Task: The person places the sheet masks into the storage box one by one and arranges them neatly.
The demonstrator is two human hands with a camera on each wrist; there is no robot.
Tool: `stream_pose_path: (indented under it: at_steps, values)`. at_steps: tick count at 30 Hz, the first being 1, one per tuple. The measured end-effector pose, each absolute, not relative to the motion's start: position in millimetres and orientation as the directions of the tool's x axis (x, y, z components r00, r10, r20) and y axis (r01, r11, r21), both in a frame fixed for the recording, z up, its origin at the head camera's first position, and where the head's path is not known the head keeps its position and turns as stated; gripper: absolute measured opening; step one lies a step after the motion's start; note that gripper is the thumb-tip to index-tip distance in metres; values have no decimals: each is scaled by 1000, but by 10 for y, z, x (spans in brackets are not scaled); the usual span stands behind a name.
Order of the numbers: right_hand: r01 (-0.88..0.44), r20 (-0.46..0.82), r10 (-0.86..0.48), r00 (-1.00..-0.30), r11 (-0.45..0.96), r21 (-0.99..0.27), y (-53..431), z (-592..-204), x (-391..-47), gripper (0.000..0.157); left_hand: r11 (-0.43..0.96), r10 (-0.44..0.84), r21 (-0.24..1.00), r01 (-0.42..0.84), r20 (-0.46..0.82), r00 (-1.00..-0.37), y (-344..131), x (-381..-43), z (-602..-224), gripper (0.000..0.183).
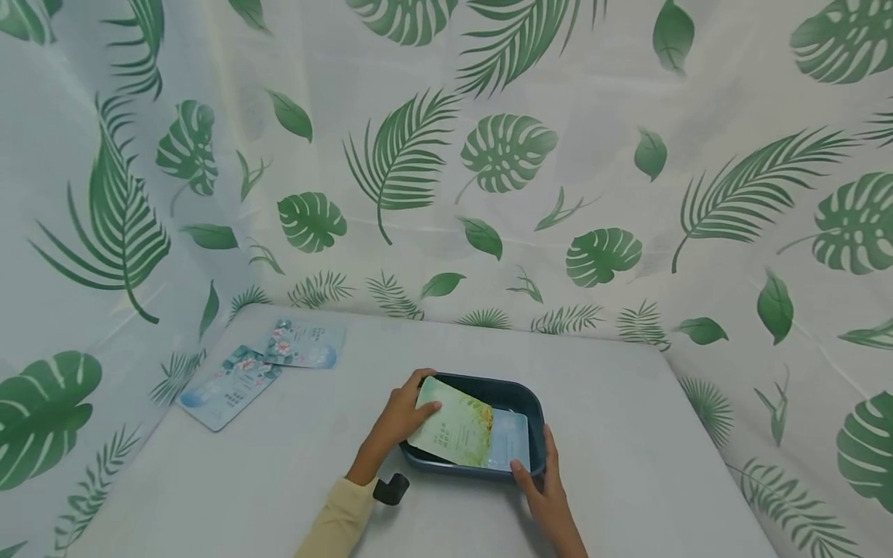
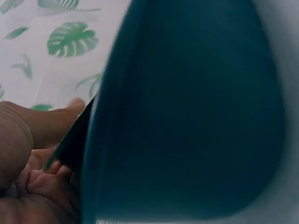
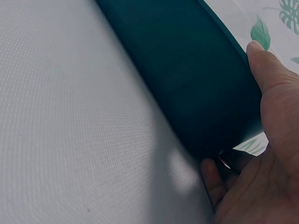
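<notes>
A dark blue plastic tray (image 1: 474, 470) stands on the white table. My left hand (image 1: 405, 411) pinches a green sheet mask packet (image 1: 449, 426) at its left end, thumb on the printed face. That packet lies tilted over the tray's left part. In the left wrist view its edge shows between the thumb and fingers (image 2: 46, 182), close beside the tray wall (image 2: 187, 116). A light blue packet (image 1: 511, 438) lies inside the tray, partly covered by the green one. My right hand (image 1: 547, 496) grips the tray's right front corner, thumb at the rim and fingers around the outside.
Two floral sheet mask packets, one nearer (image 1: 230, 387) and one farther (image 1: 307, 343), overlap at the table's back left. A leaf-patterned curtain (image 1: 432, 155) rises behind and along both sides of the table (image 1: 628, 434). A black wrist device (image 1: 392, 490) sits at my left wrist.
</notes>
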State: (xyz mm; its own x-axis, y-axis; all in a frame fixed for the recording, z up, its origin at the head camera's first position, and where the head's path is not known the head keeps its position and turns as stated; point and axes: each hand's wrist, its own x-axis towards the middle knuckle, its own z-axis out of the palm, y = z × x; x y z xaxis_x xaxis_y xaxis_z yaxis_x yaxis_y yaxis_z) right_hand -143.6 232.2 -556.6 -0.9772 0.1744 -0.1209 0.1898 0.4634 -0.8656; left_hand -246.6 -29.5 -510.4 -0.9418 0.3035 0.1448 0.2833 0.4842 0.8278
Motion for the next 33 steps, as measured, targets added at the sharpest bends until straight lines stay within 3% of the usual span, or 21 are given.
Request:
stream_pose_path:
  at_steps: [14,33]
  values:
    - [190,-128,164,-978,451,-872,2315,-5565,-1426,90,620,378,751,228,-30,-925,-29,-2394,-5181,53]
    - [155,-87,168,-982,450,-879,2294,-5567,-1421,88,676,231,710,196,48,-972,84,-2342,-5204,42]
